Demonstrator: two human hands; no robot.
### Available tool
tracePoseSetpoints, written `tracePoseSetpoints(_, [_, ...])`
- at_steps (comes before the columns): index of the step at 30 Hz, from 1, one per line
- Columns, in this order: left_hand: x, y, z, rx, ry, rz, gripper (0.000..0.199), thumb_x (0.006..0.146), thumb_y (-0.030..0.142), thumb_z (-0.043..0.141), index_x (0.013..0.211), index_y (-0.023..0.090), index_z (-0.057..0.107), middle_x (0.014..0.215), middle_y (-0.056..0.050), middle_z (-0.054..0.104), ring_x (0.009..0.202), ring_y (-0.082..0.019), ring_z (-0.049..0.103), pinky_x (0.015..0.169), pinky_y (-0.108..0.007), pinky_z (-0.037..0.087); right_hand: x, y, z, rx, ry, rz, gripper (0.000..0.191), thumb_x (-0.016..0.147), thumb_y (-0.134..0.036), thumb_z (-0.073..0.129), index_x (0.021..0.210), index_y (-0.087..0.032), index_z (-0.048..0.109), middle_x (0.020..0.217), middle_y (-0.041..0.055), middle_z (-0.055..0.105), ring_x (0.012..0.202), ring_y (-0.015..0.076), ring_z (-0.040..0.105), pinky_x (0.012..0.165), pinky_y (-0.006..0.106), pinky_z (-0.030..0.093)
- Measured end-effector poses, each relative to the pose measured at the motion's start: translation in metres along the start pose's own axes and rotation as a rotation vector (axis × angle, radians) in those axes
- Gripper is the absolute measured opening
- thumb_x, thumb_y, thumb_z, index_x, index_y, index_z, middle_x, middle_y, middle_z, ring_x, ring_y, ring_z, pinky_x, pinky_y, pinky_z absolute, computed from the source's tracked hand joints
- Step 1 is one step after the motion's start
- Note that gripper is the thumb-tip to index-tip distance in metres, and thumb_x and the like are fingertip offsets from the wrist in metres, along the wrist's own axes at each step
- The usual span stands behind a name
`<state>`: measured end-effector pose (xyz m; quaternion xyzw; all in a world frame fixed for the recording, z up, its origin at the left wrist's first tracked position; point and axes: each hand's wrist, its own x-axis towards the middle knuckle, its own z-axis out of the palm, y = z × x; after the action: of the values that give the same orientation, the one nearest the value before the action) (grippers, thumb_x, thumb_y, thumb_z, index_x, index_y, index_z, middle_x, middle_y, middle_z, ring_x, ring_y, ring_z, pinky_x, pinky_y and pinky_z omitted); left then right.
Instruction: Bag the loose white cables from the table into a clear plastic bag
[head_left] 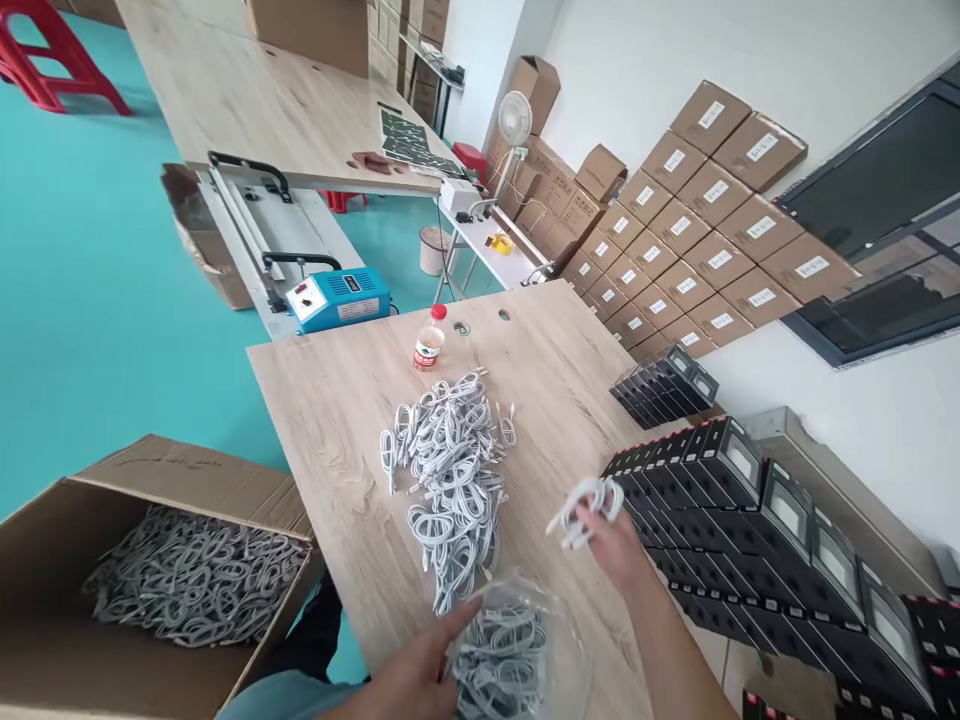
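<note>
Seemingly steadying it, your left hand (pixel 421 668) grips the clear bag (pixel 564 650), bottom centre; your right hand (pixel 619 548) grasps white cables (pixel 600 489).

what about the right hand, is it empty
No, the right hand has coiled white cable in its fingers, above the wooden table.

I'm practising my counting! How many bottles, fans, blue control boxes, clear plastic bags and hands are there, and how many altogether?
Bottle: 1
Fan: 1
Blue control box: 1
Clear plastic bag: 1
Hands: 2 (left hand, right hand)
Total: 6
</note>
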<state>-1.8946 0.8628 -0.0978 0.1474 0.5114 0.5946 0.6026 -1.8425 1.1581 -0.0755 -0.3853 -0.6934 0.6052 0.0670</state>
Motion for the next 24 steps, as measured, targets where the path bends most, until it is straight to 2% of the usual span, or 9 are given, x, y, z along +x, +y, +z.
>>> tracePoseSetpoints(3, [0.0, -0.004, 0.003, 0.0, -0.015, -0.009, 0.081, 0.08, 0.036, 0.071, 0.154, 0.025, 0.041, 0.112, -0.006, 0.069, 0.113, -0.027, 0.06, 0.11, -0.04, 0.042, -0.085, 0.011, 0.001, -0.185, -0.466, 0.088, 0.028, 0.065, -0.041, 0.081, 0.084, -0.024, 0.069, 0.078, 0.002, 0.069, 0.073, 0.0211, 0.063, 0.067, 0.031, 0.049])
tracePoseSetpoints(5, [-0.004, -0.002, 0.005, 0.041, -0.041, 0.014, 0.077, 0.081, 0.035, 0.07, 0.153, 0.025, 0.043, 0.113, -0.006, 0.069, 0.111, -0.026, 0.06, 0.108, -0.039, 0.044, -0.115, 0.01, 0.01, -0.359, -0.595, 0.136, 0.034, 0.058, -0.036, 0.086, 0.089, -0.026, 0.074, 0.085, 0.0035, 0.073, 0.077, 0.0233, 0.065, 0.067, 0.031, 0.048])
tracePoseSetpoints(7, [-0.01, 0.003, 0.006, 0.118, -0.066, 0.048, 0.072, 0.081, 0.032, 0.07, 0.149, 0.024, 0.049, 0.118, -0.007, 0.069, 0.114, -0.027, 0.058, 0.111, -0.04, 0.041, -0.116, -0.002, 0.019, -0.463, -0.653, 0.149, 0.035, 0.062, -0.039, 0.083, 0.094, -0.027, 0.075, 0.093, 0.0046, 0.074, 0.083, 0.0245, 0.067, 0.07, 0.031, 0.047])
tracePoseSetpoints(9, [-0.017, 0.009, 0.007, 0.173, -0.072, 0.046, 0.069, 0.08, 0.028, 0.069, 0.147, 0.022, 0.053, 0.123, -0.008, 0.068, 0.118, -0.029, 0.057, 0.114, -0.042, 0.038, -0.091, -0.02, 0.031, -0.5, -0.611, 0.127, 0.029, 0.079, -0.047, 0.069, 0.098, -0.026, 0.074, 0.093, 0.0048, 0.074, 0.082, 0.0235, 0.067, 0.071, 0.032, 0.047])
tracePoseSetpoints(11, [-0.021, 0.015, 0.008, 0.184, -0.066, -0.001, 0.07, 0.08, 0.025, 0.067, 0.148, 0.021, 0.052, 0.123, -0.008, 0.069, 0.119, -0.03, 0.057, 0.114, -0.043, 0.038, -0.052, -0.031, 0.051, -0.561, -0.428, 0.052, 0.039, 0.087, -0.052, 0.057, 0.111, -0.025, 0.07, 0.091, 0.0054, 0.073, 0.082, 0.0237, 0.067, 0.075, 0.035, 0.047])
tracePoseSetpoints(14, [-0.022, 0.025, 0.01, 0.166, -0.095, -0.047, 0.074, 0.08, 0.021, 0.064, 0.152, 0.018, 0.045, 0.127, -0.009, 0.068, 0.117, -0.029, 0.06, 0.114, -0.043, 0.038, 0.001, -0.022, 0.097, -0.701, -0.226, 0.01, 0.077, 0.072, -0.053, 0.074, 0.14, -0.022, 0.053, 0.115, 0.0123, 0.069, 0.107, 0.0315, 0.063, 0.093, 0.042, 0.045])
tracePoseSetpoints(17, [-0.021, 0.028, 0.01, 0.148, -0.109, 0.036, 0.069, 0.08, 0.023, 0.065, 0.148, 0.019, 0.051, 0.137, -0.009, 0.063, 0.123, -0.029, 0.058, 0.116, -0.042, 0.036, 0.031, 0.008, 0.133, -0.406, -0.138, 0.059, 0.076, 0.058, -0.035, 0.082, 0.13, -0.019, 0.063, 0.12, 0.0138, 0.067, 0.112, 0.0328, 0.061, 0.095, 0.043, 0.045])
tracePoseSetpoints(21, [-0.019, 0.012, 0.005, 0.082, -0.072, 0.065, 0.066, 0.08, 0.025, 0.068, 0.145, 0.022, 0.055, 0.123, -0.006, 0.07, 0.11, -0.027, 0.063, 0.106, -0.039, 0.047, 0.041, 0.03, 0.127, 0.005, -0.13, 0.134, 0.053, 0.059, -0.037, 0.076, 0.107, -0.016, 0.072, 0.083, 0.0055, 0.071, 0.071, 0.0201, 0.062, 0.065, 0.032, 0.049])
tracePoseSetpoints(24, [-0.019, -0.005, 0.001, 0.063, -0.046, -0.028, 0.075, 0.077, 0.022, 0.068, 0.15, 0.021, 0.048, 0.095, -0.005, 0.073, 0.085, -0.023, 0.065, 0.081, -0.031, 0.055, 0.038, 0.023, 0.098, 0.116, -0.133, 0.121, 0.046, 0.057, -0.041, 0.078, 0.095, -0.016, 0.074, 0.075, 0.0037, 0.07, 0.065, 0.016, 0.06, 0.06, 0.028, 0.047])
